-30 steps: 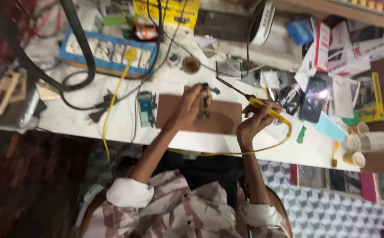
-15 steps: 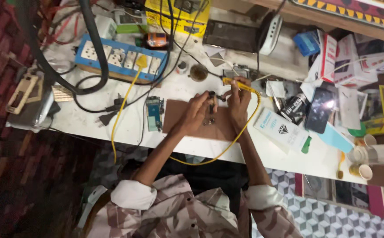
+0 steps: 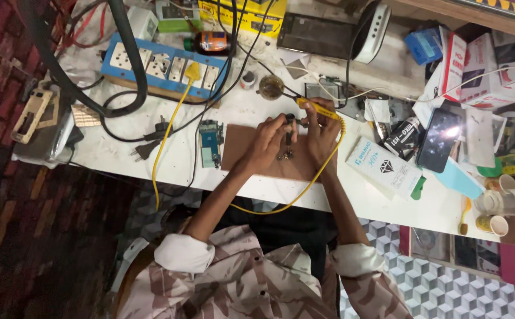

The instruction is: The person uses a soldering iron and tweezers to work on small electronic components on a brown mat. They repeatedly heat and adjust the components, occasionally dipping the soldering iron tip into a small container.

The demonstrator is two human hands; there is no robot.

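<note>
My left hand [image 3: 267,142] rests on a brown board [image 3: 239,152] at the front of the white bench and pinches a small dark part [image 3: 288,140] upright. My right hand [image 3: 321,134] is just to its right, almost touching it, and grips a yellow soldering iron [image 3: 319,110] whose tip points left toward the part. The iron's yellow cord [image 3: 304,192] loops down over the bench edge. What the part is cannot be made out.
A green circuit board [image 3: 211,143] lies left of the brown board. A blue power strip [image 3: 157,68], a black hose [image 3: 130,59] and a small round tin [image 3: 270,87] sit behind. To the right lie a white box [image 3: 384,167], a phone [image 3: 439,140] and paper cups [image 3: 494,224].
My right hand has carried the soldering iron from the board's right end leftward, up to my left hand and the part. My left hand has stayed on the board.
</note>
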